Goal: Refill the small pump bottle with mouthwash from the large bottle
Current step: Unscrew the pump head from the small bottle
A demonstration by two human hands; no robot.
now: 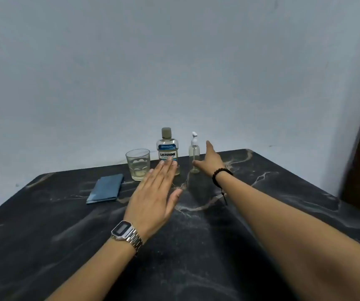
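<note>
- Two bottles are being kept upright at the table's [283, 192] far edge: the small pump bottle [194, 156] just right of the large bottle [167, 148].
- The pump bottle is being flanked by the right hand [211, 160], thumb and fingers spread wide, nothing held.
- The large bottle's lower front is being overlapped by the left hand [155, 193], fingers straight and together.
- A glass [138, 164] and a blue cloth [106, 191] are being left to the large bottle's left.

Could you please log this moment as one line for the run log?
left hand open, nearing large bottle | right hand open beside pump bottle | both bottles capped
</note>
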